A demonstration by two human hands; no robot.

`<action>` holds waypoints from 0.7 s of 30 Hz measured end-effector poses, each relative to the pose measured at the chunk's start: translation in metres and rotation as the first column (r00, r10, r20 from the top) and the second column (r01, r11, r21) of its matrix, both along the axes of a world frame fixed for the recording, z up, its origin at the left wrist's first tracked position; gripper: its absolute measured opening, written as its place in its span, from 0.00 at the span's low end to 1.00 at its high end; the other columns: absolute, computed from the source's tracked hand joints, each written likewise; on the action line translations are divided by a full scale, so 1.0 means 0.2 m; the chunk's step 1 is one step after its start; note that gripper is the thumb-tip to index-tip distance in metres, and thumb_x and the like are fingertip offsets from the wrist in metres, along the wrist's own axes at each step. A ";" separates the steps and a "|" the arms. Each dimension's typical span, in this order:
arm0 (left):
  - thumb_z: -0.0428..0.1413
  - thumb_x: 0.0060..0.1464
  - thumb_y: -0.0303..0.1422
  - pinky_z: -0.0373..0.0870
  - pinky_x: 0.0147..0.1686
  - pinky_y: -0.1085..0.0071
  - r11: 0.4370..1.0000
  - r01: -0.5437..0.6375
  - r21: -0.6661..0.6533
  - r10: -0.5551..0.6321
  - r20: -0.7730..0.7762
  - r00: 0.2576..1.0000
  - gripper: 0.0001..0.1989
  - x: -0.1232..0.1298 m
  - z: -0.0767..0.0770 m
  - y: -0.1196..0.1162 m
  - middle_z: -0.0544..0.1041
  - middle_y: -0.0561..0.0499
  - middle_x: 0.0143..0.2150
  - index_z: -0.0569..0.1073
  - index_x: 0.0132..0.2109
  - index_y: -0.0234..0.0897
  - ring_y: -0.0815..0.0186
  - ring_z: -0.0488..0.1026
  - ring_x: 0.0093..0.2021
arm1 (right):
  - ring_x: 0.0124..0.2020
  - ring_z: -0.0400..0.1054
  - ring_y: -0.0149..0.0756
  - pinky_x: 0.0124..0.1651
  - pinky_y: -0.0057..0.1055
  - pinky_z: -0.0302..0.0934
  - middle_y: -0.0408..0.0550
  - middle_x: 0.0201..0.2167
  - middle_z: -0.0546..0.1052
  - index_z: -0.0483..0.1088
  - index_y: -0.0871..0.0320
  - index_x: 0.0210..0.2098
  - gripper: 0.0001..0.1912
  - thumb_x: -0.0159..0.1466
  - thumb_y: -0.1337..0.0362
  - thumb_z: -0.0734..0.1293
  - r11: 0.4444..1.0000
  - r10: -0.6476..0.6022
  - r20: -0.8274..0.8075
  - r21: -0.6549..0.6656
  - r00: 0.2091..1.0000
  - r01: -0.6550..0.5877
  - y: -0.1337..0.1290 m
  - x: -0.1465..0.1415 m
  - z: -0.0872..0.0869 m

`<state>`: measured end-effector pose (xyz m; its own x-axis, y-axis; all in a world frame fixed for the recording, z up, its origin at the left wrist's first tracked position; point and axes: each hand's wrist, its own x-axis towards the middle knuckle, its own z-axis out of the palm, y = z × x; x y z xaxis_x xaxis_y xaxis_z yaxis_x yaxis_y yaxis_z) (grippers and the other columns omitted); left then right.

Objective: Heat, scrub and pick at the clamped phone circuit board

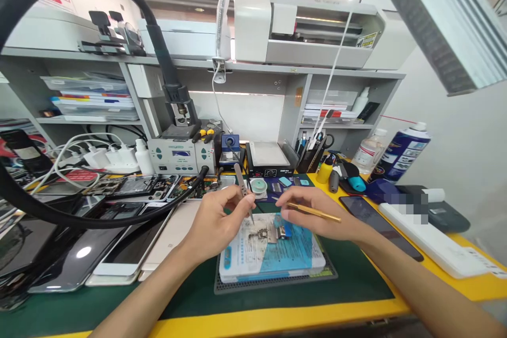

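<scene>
Grey metal tweezers [241, 182] are pinched between the thumb and fingers of my left hand [217, 221], their tip pointing down over a small circuit board [260, 233]. In my right hand [312, 211] lies a thin gold-coloured pen-like tool [315, 212], its front end toward the middle. The board rests beside a small metal holder [280, 233] on a blue and white box [253, 263] marked with dark smudges. Under that box is a dark mesh-edged pad [277, 284]. Neither hand visibly touches the board.
Phones [130, 243] and opened devices fill the left side. A thick black hose [119, 222] loops there. Behind stand a grey control station [182, 154], a hot plate [270, 156] and a pen holder [312, 156]. At right are a dark phone [380, 227], bottles and a white bar [431, 245].
</scene>
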<state>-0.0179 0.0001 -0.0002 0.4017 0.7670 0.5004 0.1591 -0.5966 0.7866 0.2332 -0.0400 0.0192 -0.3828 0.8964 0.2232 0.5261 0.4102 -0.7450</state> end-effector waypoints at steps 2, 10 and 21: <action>0.56 0.65 0.39 0.71 0.31 0.74 1.000 -0.001 -0.016 0.001 0.019 1.000 0.17 0.00 0.00 0.00 0.79 0.51 0.28 0.76 0.29 0.35 0.67 0.76 0.29 | 0.26 0.66 0.30 0.28 0.26 0.59 0.43 0.28 0.75 0.75 0.59 0.41 0.07 0.66 0.63 0.70 0.998 -0.063 -0.073 -0.029 0.995 0.061 0.01 -0.01 -0.01; 0.58 0.66 0.42 0.75 0.32 0.73 0.997 -0.042 -0.070 0.049 0.105 0.993 0.19 0.00 -0.03 0.05 0.80 0.51 0.32 0.75 0.30 0.34 0.69 0.76 0.29 | 0.24 0.72 0.32 0.19 0.22 0.59 0.48 0.31 0.82 0.74 0.59 0.38 0.07 0.61 0.66 0.71 0.950 -0.236 -0.299 -0.272 0.925 0.154 0.02 -0.06 -0.02; 0.57 0.68 0.41 0.78 0.39 0.65 0.980 -0.074 -0.183 0.106 0.170 0.980 0.14 -0.01 -0.09 0.09 0.79 0.51 0.39 0.76 0.44 0.32 0.67 0.78 0.34 | 0.26 0.76 0.32 0.19 0.22 0.60 0.50 0.33 0.83 0.71 0.59 0.40 0.06 0.68 0.62 0.67 0.896 -0.444 -0.522 -0.287 0.728 0.340 0.09 0.01 -0.02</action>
<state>-0.0195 0.0190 -0.0186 0.2437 0.8775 0.4130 0.0534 -0.4373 0.8977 0.2352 -0.0211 0.0146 0.1587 0.9798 0.1217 0.0792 0.1102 -0.9907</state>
